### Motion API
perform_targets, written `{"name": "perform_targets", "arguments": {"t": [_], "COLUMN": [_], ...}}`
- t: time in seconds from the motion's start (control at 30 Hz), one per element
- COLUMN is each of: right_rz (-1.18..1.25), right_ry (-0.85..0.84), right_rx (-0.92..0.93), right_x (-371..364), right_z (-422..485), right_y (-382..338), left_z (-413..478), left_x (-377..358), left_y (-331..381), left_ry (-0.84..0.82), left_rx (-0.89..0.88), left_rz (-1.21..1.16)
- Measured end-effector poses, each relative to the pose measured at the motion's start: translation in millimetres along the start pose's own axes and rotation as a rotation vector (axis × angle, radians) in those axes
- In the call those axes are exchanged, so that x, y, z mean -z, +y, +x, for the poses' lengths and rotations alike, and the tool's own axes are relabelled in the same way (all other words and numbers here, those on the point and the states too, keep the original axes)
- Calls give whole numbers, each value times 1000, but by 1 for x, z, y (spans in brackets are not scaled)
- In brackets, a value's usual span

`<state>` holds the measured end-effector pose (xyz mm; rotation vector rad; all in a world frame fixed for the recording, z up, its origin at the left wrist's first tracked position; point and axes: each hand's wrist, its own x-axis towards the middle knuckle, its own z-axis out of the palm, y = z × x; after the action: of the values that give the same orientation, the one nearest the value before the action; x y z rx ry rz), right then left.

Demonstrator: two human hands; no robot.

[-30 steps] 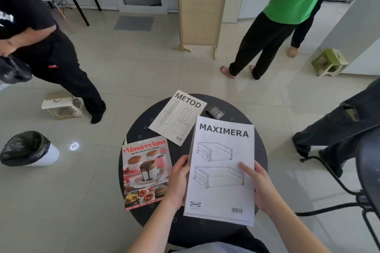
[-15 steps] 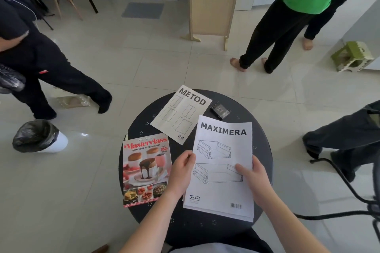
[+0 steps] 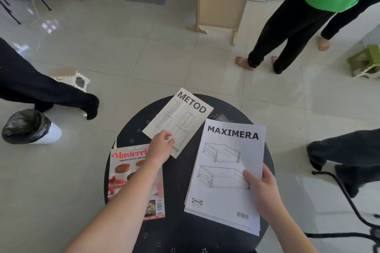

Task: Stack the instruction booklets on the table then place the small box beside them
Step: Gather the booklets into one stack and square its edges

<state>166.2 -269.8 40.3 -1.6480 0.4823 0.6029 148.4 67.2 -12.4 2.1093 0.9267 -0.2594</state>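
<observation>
**Two booklets apart on the round table, one in each hand's reach**

The MAXIMERA booklet [image 3: 226, 172] is lying on the right half of the dark round table [image 3: 176, 191], and the right hand [image 3: 262, 189] is gripping its right edge, thumb pressing on the cover and fingers curling under. The METOD booklet [image 3: 178, 121] is sitting farther back, tilted, its near corner under the left hand [image 3: 161, 148], whose fingers are resting loosely curled on the paper; whether they are pinching it is unclear. The small box [image 3: 220, 117] is peeking out between the two booklets at the table's far edge. A Masterclass magazine [image 3: 123, 172] is lying at the left, under the left forearm. Other people's legs are standing around on the tiled floor.
</observation>
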Motion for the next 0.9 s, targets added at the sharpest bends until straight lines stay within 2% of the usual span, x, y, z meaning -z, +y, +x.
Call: {"name": "perform_targets", "arguments": {"t": [0.27, 0.47, 0.63, 0.7, 0.9], "right_rz": [-10, 33, 52, 55, 87], "right_ry": [-9, -9, -24, -23, -18], "right_rx": [-20, -53, -77, -82, -88], "right_x": [-4, -9, -10, -10, -12], "right_z": [33, 50, 53, 52, 45], "right_y": [-10, -7, -2, 0, 0], "left_z": [69, 96, 108, 108, 87], "left_x": [6, 10, 20, 23, 42], "left_y": [-4, -13, -7, -7, -6], "left_ry": [133, 182, 149, 141, 69], "left_rx": [105, 156, 192, 154, 29], "left_rz": [278, 343, 362, 395, 284]}}
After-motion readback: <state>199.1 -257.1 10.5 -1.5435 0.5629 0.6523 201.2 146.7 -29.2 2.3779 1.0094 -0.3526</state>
